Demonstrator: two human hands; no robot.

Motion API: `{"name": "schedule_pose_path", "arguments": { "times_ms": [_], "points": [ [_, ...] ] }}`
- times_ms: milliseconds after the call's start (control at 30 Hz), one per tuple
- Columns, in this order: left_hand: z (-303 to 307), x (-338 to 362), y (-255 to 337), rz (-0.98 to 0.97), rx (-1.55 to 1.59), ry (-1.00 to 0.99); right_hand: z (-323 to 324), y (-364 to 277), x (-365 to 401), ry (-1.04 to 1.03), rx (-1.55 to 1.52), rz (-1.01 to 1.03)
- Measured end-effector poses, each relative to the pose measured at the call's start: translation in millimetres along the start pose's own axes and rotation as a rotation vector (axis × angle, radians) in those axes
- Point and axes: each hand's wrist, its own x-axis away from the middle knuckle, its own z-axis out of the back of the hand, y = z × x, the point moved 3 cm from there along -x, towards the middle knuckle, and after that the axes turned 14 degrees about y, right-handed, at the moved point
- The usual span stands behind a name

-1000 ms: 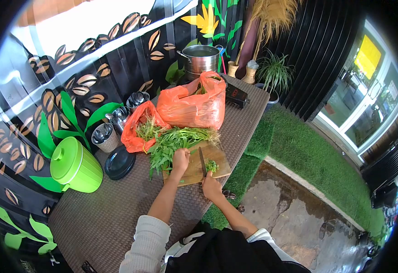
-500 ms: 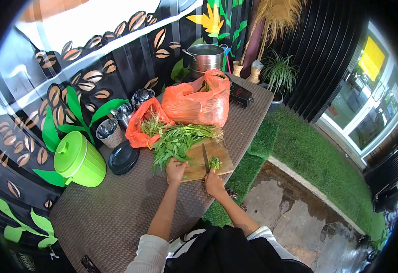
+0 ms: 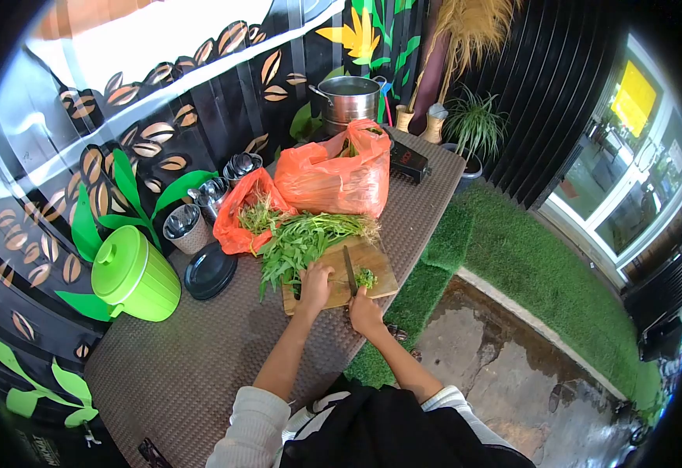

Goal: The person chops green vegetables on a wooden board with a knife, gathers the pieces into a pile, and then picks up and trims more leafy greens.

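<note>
A wooden cutting board (image 3: 384,290) lies near the table's right edge. My right hand (image 3: 365,313) is closed round the handle of a knife (image 3: 349,269), whose blade points away from me across the board. Beside the blade sits a small heap of chopped greens (image 3: 366,278). A bundle of long-stemmed leafy greens (image 3: 298,243) spreads over the board's far left part. My left hand (image 3: 314,290) is over the board's left side, against the leaf ends, with its fingers curled; whatever is under them is hidden.
Behind the greens stand a small orange bag (image 3: 236,226) and a large orange plastic bag (image 3: 337,183). Left are black plates (image 3: 210,269), cutlery holders (image 3: 186,234) and a lidded green bucket (image 3: 138,273). A steel pot (image 3: 350,101) and a black device (image 3: 409,162) are at the far end.
My left hand has moved a little right and farther over the board, its fingers now more curled. My right hand and the knife are in nearly the same place.
</note>
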Motion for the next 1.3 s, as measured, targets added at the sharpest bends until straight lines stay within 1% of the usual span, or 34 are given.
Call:
{"name": "schedule_pose_path", "arguments": {
  "times_ms": [33, 67, 133, 167, 267, 333, 367, 433, 467, 533, 567, 633, 667, 733, 867, 933, 967, 1033, 1067, 1133, 1167, 1233, 1267, 1300],
  "points": [
    [-6, -2, -2, -0.011, 0.003, -0.06, 0, 0, 0, -0.006, -0.008, 0.0],
    [-8, -2, -5, -0.015, 0.005, -0.059, 0, 0, -1, -0.002, -0.008, -0.002],
    [-6, -4, -6, -0.006, 0.172, -0.078, -2, 1, -1, 0.014, -0.009, -0.015],
    [-5, -4, -7, -0.008, 0.173, -0.081, -3, 2, -2, 0.014, -0.009, -0.018],
    [3, -9, -9, -0.019, 0.245, -0.04, 0, 0, -1, 0.012, 0.002, -0.001],
    [20, -19, -6, -0.027, 0.366, 0.033, 0, 0, 0, 0.024, 0.005, 0.008],
    [27, -22, -6, -0.024, 0.365, 0.032, -1, 0, 0, 0.022, 0.005, 0.009],
    [34, -25, -10, -0.154, 0.281, -0.03, -5, 2, -2, 0.017, -0.008, 0.009],
    [37, -25, -13, -0.153, 0.279, -0.03, -7, 3, -2, 0.016, -0.009, 0.01],
    [30, -20, -18, -0.362, 0.072, -0.113, -4, 2, -1, 0.041, -0.004, 0.038],
    [28, -17, -21, -0.363, 0.072, -0.113, -3, 2, 0, 0.042, -0.005, 0.037],
    [21, -9, -27, -0.328, 0.022, -0.223, 0, 1, 1, 0.038, -0.007, 0.045],
    [18, -8, -30, -0.328, 0.021, -0.222, 1, 0, 1, 0.039, -0.007, 0.046],
    [18, -8, -32, -0.267, 0.097, -0.2, 0, 1, 1, 0.034, -0.019, 0.049],
    [19, -6, -29, -0.268, 0.089, -0.222, -7, 5, -3, 0.043, -0.017, 0.035],
    [18, -3, -29, -0.254, 0.17, -0.15, -7, 6, -5, 0.037, -0.02, 0.049],
    [15, -1, -28, -0.256, 0.169, -0.15, -5, 7, -7, 0.038, -0.021, 0.049],
    [10, 4, -21, -0.171, 0.207, -0.127, 5, 4, -8, -0.021, 0.02, 0.075],
    [7, 7, -15, -0.172, 0.206, -0.128, 8, 2, -7, -0.022, 0.018, 0.075],
    [0, 13, -9, 0.126, 0.416, -0.11, 11, 3, -7, 0.032, 0.076, 0.072],
    [-2, 16, -4, 0.128, 0.417, -0.11, 10, 3, -7, 0.031, 0.077, 0.072],
    [-2, 20, 5, 0.059, 0.442, -0.03, 8, 5, -7, 0.011, 0.083, 0.075],
    [-4, 23, 9, 0.06, 0.443, -0.031, 7, 6, -8, 0.011, 0.084, 0.074],
    [-7, 25, 10, 0.071, 0.415, 0.031, 10, 5, -8, -0.018, 0.073, 0.068]
  ]
}}
